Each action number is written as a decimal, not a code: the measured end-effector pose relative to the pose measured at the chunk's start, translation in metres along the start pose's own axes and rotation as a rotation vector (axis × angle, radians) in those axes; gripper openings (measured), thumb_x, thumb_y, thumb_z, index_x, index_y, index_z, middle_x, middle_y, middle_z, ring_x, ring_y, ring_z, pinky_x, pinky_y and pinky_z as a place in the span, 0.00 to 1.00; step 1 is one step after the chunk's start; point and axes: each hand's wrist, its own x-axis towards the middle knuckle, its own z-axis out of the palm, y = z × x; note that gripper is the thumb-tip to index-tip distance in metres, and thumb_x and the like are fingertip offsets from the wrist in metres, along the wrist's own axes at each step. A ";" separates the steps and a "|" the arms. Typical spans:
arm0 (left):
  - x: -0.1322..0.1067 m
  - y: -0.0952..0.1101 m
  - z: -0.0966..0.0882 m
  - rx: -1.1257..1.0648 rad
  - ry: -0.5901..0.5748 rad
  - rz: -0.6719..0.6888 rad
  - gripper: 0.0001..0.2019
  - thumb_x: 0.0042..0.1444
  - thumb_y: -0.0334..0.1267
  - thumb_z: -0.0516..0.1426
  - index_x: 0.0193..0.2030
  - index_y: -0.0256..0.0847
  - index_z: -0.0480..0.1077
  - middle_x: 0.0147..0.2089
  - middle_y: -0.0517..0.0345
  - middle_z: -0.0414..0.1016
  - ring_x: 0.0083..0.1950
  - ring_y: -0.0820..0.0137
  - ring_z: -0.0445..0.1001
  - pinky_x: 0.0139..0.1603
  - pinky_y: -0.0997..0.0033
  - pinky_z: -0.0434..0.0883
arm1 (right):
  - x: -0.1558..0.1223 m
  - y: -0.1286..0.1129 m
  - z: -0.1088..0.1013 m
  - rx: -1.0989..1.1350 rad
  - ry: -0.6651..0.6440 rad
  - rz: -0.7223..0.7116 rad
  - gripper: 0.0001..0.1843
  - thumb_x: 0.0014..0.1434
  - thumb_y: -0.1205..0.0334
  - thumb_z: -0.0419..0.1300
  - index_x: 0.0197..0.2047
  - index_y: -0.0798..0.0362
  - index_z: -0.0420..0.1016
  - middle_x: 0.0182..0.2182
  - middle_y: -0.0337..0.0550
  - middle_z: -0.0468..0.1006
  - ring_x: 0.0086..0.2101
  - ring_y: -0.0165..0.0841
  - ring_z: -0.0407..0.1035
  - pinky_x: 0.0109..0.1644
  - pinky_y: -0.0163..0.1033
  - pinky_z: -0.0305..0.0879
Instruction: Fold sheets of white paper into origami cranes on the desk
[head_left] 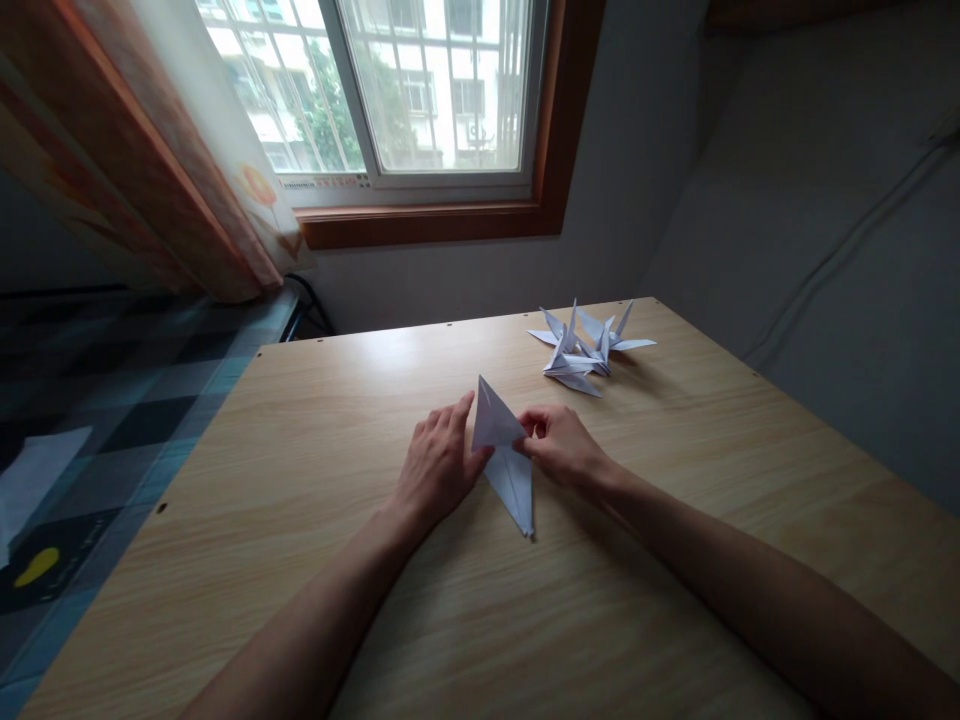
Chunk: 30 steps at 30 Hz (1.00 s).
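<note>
A white, kite-shaped folded paper (507, 462) lies on the wooden table (315, 560), one point toward me and one raised flap pointing away. My left hand (439, 462) rests flat on the table against the paper's left edge, fingers stretched along it. My right hand (561, 445) is at the paper's right corner, fingers closed in a pinch on the flap's edge.
Several finished white paper cranes (586, 350) sit in a cluster at the table's far right. A bed with a checked cover (112, 400) lies left of the table, a white sheet (34, 475) on it. A curtain (172, 150) and window (390, 90) stand behind.
</note>
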 end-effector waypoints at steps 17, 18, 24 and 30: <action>-0.001 0.006 -0.007 -0.090 -0.084 0.311 0.08 0.60 0.31 0.53 0.39 0.43 0.74 0.45 0.56 0.77 0.48 0.64 0.71 0.50 0.62 0.66 | -0.029 0.025 -0.010 -0.559 -0.046 -0.568 0.09 0.59 0.71 0.56 0.36 0.55 0.79 0.34 0.48 0.76 0.37 0.38 0.66 0.41 0.41 0.63; 0.000 0.006 -0.007 -0.101 -0.117 0.327 0.08 0.61 0.33 0.53 0.39 0.43 0.74 0.44 0.57 0.78 0.46 0.66 0.72 0.49 0.63 0.65 | -0.029 0.024 -0.011 -0.530 -0.069 -0.545 0.10 0.57 0.72 0.57 0.38 0.55 0.79 0.34 0.48 0.76 0.37 0.38 0.66 0.42 0.42 0.63; 0.000 0.005 -0.008 -0.086 -0.160 0.306 0.11 0.58 0.49 0.59 0.39 0.44 0.75 0.46 0.56 0.78 0.49 0.63 0.73 0.51 0.60 0.64 | -0.028 0.016 -0.018 -0.264 -0.220 -0.413 0.14 0.50 0.73 0.60 0.39 0.52 0.81 0.35 0.43 0.77 0.39 0.37 0.68 0.49 0.44 0.62; -0.001 0.003 -0.003 -0.045 -0.116 0.279 0.08 0.59 0.42 0.60 0.44 0.46 0.75 0.50 0.56 0.77 0.55 0.60 0.70 0.54 0.57 0.64 | -0.024 0.022 -0.008 -0.356 -0.020 -0.207 0.22 0.56 0.59 0.64 0.53 0.56 0.74 0.45 0.51 0.75 0.47 0.42 0.66 0.53 0.47 0.61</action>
